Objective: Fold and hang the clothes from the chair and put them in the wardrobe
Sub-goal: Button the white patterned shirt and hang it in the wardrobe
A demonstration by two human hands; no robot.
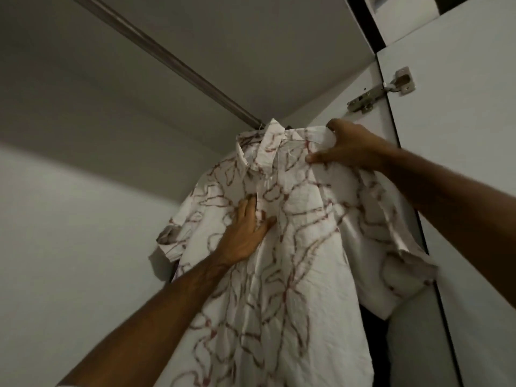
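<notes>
Shirt (293,247) hanging inside the wardrobe (83,219), white with a reddish-brown line pattern, its collar up close to the metal rail (173,62) near where the rail meets the wardrobe's right side wall. The hanger itself is hidden under the cloth, so I cannot tell how it sits on the rail. The right hand (349,146) grips the shirt at the shoulder just right of the collar, thumb pressed on the front and fingers curled over the top edge of the cloth. The left hand (245,233) lies flat on the shirt's front below the collar, fingers straight and slightly spread, pressing the fabric. A short sleeve hangs out on each side. To the right stands the open wardrobe door (460,191) with its metal hinge (385,89) near the top.
</notes>
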